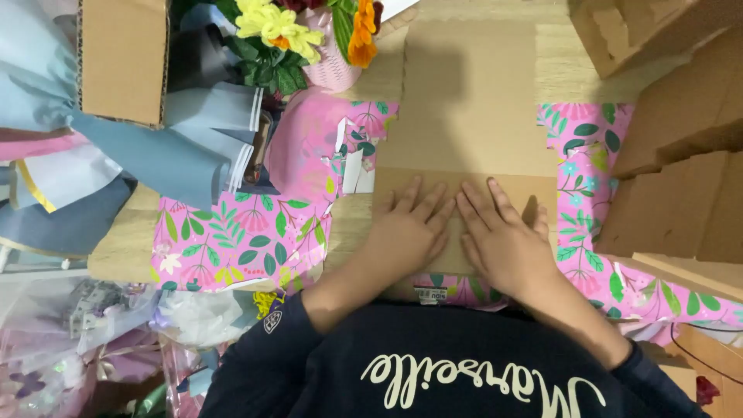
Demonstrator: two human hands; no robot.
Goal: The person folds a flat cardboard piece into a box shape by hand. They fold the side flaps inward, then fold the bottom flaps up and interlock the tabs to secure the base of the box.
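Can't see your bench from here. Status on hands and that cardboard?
Left hand and right hand flat, palms down on cardboard sheet. Sheet lies over pink floral paper. Nothing on top.

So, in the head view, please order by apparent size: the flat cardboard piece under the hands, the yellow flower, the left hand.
1. Flat cardboard piece, clearly largest.
2. Left hand.
3. Yellow flower, though it looks close to the hand in size.

Plain brown cardboard sheet lying over pink wrapping paper showing green leaf and floral print; worktop showing pale wood grain; yellow and orange flowers sitting at far edge; blue-grey paper sheets lying at left edge.
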